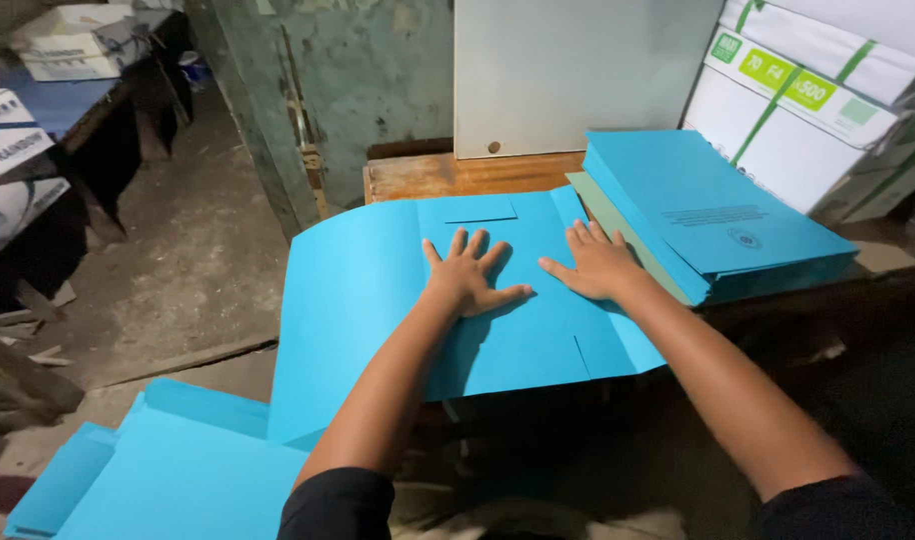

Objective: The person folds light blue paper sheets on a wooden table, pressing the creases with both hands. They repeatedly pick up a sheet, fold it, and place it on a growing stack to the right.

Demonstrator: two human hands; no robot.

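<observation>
A large blue card sheet (378, 290) with cut flaps lies spread over a wooden table (448, 175), its left part hanging past the table's edge. My left hand (468, 270) rests flat on the middle of the sheet, fingers spread. My right hand (598, 265) lies flat just to its right, also on the sheet, fingers apart. Neither hand grips anything. Directly right of my right hand sits a thick stack of blue printed folders (713, 215).
White paper-ream boxes (808, 110) are piled at the back right, a pale board (578, 70) leans on the wall behind the table. More blue sheets (168, 470) lie on the floor at lower left. Cartons (13, 160) sit on a dark bench at left.
</observation>
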